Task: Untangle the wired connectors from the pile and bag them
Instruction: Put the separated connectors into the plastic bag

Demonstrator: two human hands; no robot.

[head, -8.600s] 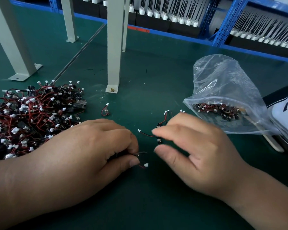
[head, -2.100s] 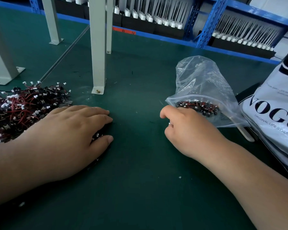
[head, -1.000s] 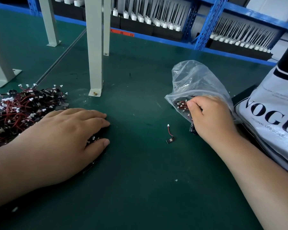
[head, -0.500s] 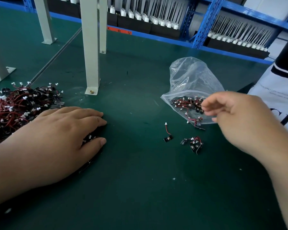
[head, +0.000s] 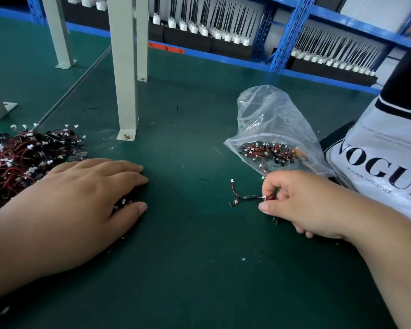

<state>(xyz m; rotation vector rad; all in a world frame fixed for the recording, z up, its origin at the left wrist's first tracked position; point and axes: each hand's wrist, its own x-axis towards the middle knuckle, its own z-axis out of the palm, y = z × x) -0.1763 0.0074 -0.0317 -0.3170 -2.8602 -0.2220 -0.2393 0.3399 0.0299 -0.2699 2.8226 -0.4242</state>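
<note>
Green mat (head: 199, 276) underneath all. Pile (head: 22, 160) far left: red leads knotted, light, floppy, bound to snag. Bag (head: 271, 115) right of centre, batch inside; limp, slippery film. Left hand (head: 86, 200) flat, fingers straight, pressing few connectors under palm. Right hand (head: 301, 203) just below bag mouth, thumb and forefinger pinching red lead of loose connectors (head: 235, 201). Reckon black body is safer hold than thin wire.

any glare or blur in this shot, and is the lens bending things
Head view: wide-angle bend tilts the grey post and blue shelf upright; glare streaks the clear bag; a pale sheen lies on the green mat near the post's foot; the top right corner is smeared; the left hand and right hand look sharp.
</note>
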